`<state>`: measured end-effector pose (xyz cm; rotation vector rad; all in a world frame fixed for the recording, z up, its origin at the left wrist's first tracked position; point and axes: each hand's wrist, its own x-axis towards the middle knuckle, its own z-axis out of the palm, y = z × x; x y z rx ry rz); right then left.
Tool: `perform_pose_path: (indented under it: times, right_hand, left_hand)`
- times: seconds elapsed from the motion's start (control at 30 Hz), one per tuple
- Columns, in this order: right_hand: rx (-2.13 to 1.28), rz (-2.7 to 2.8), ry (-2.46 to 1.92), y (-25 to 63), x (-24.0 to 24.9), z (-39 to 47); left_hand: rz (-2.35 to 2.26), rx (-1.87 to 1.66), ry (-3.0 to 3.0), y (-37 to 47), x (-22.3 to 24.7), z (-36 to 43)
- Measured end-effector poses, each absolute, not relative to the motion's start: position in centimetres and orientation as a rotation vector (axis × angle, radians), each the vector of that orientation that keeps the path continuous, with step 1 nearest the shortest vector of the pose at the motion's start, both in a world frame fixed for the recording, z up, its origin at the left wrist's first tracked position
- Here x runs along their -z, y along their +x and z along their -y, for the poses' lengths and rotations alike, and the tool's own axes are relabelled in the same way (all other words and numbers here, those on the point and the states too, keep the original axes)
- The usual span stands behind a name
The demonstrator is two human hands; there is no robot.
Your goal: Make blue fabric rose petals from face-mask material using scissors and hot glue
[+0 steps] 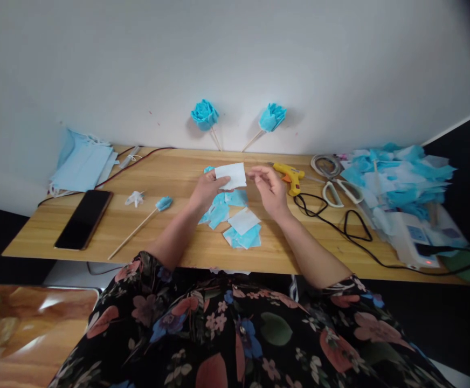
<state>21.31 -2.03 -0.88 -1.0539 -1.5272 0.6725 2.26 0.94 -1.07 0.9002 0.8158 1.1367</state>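
White square (230, 175) pinched by left hand (206, 191), right hand (269, 188) loosely spread, glue gun (289, 176) beside it

A plain white wall (138, 64) rises behind a narrow wooden table (170, 178), evenly lit, with dark floor (0, 242) beneath and a glossy reddish-brown wooden surface (25, 328) at lower left catching bright reflections.

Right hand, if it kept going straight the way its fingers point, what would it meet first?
The right hand points left toward the white sheet that the left hand holds; probably that sheet first, though depth is unclear.
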Motion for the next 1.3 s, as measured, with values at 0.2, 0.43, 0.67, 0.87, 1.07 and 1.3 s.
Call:
perform_pose_path:
  times: [0.2, 0.43, 0.67, 0.87, 1.07, 1.3]
  right_hand:
    - [-0.579, 1.654, -1.109, 21.21, 1.07, 1.96]
    - [-0.588, 1.721, -1.055, 21.1, 1.58, 1.67]
    - [-0.617, 1.686, -1.068, 21.17, 1.41, 1.68]
    - [-0.673, 1.656, -1.108, 21.21, 1.5, 1.79]
    - [-0.664, 1.616, -1.137, 21.09, 1.63, 1.7]
    - [-0.586, 1.618, -1.117, 21.0, 1.75, 1.58]
  left_hand:
    - [-0.822, -1.15, 0.882, 2.07, 0.56, -0.87]
    - [-0.795, -1.134, 0.894, 2.38, 0.62, -0.58]
    - [-0.772, -1.077, 0.948, 2.39, 0.74, -0.51]
    - [-0.755, -1.083, 0.97, 2.42, 0.77, -0.41]
    - [-0.761, -1.074, 0.994, 2.49, 1.02, -0.48]
    - [-0.763, -1.051, 1.018, 2.51, 0.76, -0.34]
